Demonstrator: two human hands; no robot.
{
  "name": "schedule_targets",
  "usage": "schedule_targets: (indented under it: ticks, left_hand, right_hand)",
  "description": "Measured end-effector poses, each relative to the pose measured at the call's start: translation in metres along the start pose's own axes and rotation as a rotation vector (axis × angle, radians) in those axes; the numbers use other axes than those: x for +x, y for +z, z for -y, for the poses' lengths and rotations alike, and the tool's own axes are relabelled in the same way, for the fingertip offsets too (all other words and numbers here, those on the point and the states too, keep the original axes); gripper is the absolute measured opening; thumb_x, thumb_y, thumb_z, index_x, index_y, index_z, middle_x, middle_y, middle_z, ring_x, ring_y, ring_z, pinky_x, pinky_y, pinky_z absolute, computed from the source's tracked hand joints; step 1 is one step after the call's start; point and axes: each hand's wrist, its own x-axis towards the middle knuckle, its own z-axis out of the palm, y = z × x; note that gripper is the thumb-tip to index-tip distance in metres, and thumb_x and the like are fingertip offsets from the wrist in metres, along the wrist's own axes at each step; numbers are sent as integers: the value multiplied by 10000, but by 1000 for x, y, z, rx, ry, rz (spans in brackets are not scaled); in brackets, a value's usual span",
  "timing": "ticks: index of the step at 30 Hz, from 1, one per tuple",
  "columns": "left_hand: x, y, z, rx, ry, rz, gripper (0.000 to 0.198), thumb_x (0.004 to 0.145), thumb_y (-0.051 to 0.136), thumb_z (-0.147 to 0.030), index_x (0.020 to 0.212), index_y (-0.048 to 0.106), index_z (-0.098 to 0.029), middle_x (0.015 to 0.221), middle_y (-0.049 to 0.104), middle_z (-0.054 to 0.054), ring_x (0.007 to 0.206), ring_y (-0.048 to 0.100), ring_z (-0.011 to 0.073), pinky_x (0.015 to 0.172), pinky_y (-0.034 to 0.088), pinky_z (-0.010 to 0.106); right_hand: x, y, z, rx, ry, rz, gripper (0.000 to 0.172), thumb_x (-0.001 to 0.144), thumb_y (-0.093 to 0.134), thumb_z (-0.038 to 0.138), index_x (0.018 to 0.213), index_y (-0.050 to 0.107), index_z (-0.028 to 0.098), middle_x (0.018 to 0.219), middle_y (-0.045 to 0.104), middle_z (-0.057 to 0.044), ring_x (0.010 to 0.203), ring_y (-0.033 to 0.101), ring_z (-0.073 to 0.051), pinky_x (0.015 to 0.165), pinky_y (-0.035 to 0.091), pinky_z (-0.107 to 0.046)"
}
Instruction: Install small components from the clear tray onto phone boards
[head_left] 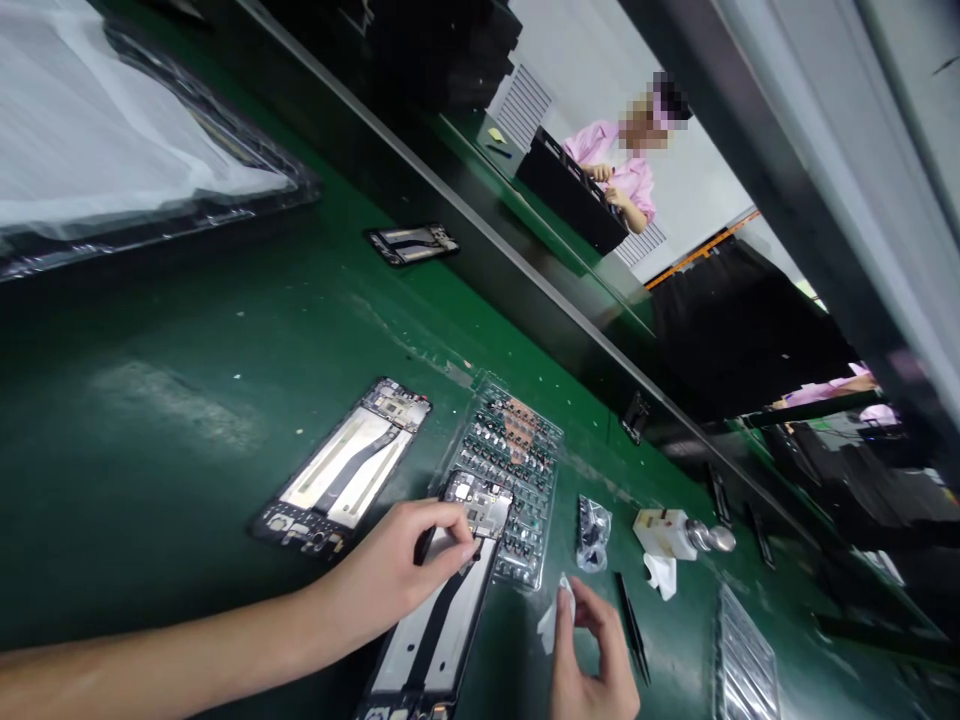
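My left hand point(397, 570) is closed in a pinch on the upper part of an opened phone frame point(439, 625) that lies on the green mat, its circuit board point(480, 500) just beyond my fingertips. My right hand point(592, 655) is pinched on a small white piece of film or paper point(559, 610), held just right of that phone. A second opened phone frame point(345, 470) lies to the left of my left hand. A clear tray of small parts point(517, 460) sits behind the held phone.
Black tweezers point(632, 625), a small clear bag of parts point(592, 535), a white pump bottle point(679, 535) and another clear tray point(742, 660) lie at the right. A third phone frame point(412, 243) lies farther back. A wrapped tray point(112, 130) fills the upper left. A person in pink works beyond the rail.
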Motion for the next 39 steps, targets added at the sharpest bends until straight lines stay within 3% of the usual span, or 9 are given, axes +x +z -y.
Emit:
schedule_targets:
  ticks: [1, 4, 7, 18, 27, 31, 34, 36, 39]
  left_hand:
    - [0, 0, 0, 4, 5, -6, 175, 826, 480, -205, 665, 528, -156, 661, 551, -25, 669, 515, 134, 651, 380, 210]
    - [0, 0, 2, 24, 12, -18, 159, 818, 490, -189, 668, 532, -156, 669, 566, -23, 671, 521, 131, 656, 386, 212]
    - [0, 0, 1, 51, 14, -17, 155, 806, 495, -176, 658, 536, -158, 670, 580, -19, 667, 529, 133, 653, 389, 218]
    - [0, -2, -3, -102, -71, -1, 137, 771, 499, -187, 649, 550, -149, 642, 563, -17, 658, 520, 140, 641, 394, 225]
    - [0, -3, -5, -162, -85, 24, 162, 779, 505, -248, 662, 559, -151, 648, 553, -16, 673, 507, 147, 666, 391, 239]
    - [-1, -3, -5, -170, -79, 34, 169, 782, 507, -254, 668, 571, -148, 667, 575, -6, 691, 527, 154, 681, 395, 244]
    - [-2, -3, -5, -181, -88, 34, 167, 783, 510, -258, 677, 580, -150, 677, 589, -1, 701, 539, 159, 691, 400, 248]
    - [-3, -3, -5, -195, -95, 40, 161, 783, 514, -252, 679, 584, -153, 683, 598, -1, 704, 542, 159, 695, 399, 247]
    - [-4, -2, -6, -218, -94, 58, 150, 783, 517, -239, 684, 590, -154, 685, 604, -2, 693, 533, 151, 685, 394, 238]
  right_hand:
    - [4, 3, 18, 98, -72, -15, 57, 790, 627, 157, 840, 654, 161, 759, 617, -54, 661, 571, -157, 614, 456, -279]
    - [14, 14, 61, 258, -286, 3, 198, 727, 643, 5, 856, 671, 152, 751, 613, -57, 691, 573, -162, 606, 467, -294]
    - [16, 24, 77, 273, -367, 45, 268, 699, 648, -43, 897, 680, 135, 764, 614, -73, 686, 567, -158, 584, 474, -294]
    - [15, 23, 66, 89, -599, 130, 258, 784, 578, 35, 990, 677, 153, 849, 599, -102, 789, 554, -197, 635, 478, -333]
    - [13, 17, 60, 143, -584, 169, 245, 780, 570, 9, 957, 686, 131, 866, 596, -105, 809, 555, -200, 642, 472, -334]
    - [18, 6, 43, 99, -474, 83, 204, 736, 642, 16, 872, 694, 160, 791, 607, -70, 730, 565, -172, 619, 459, -313]
    - [20, -4, 9, -16, -354, -1, 134, 741, 666, 80, 835, 689, 174, 762, 626, -57, 682, 569, -165, 616, 453, -307]
    - [18, -10, -17, -137, -308, 46, 82, 800, 625, 208, 844, 685, 176, 767, 635, -64, 679, 575, -175, 608, 456, -303]
    - [15, -14, -43, -372, -228, 235, 336, 879, 456, 432, 833, 682, 187, 760, 642, -69, 645, 582, -185, 543, 454, -283]
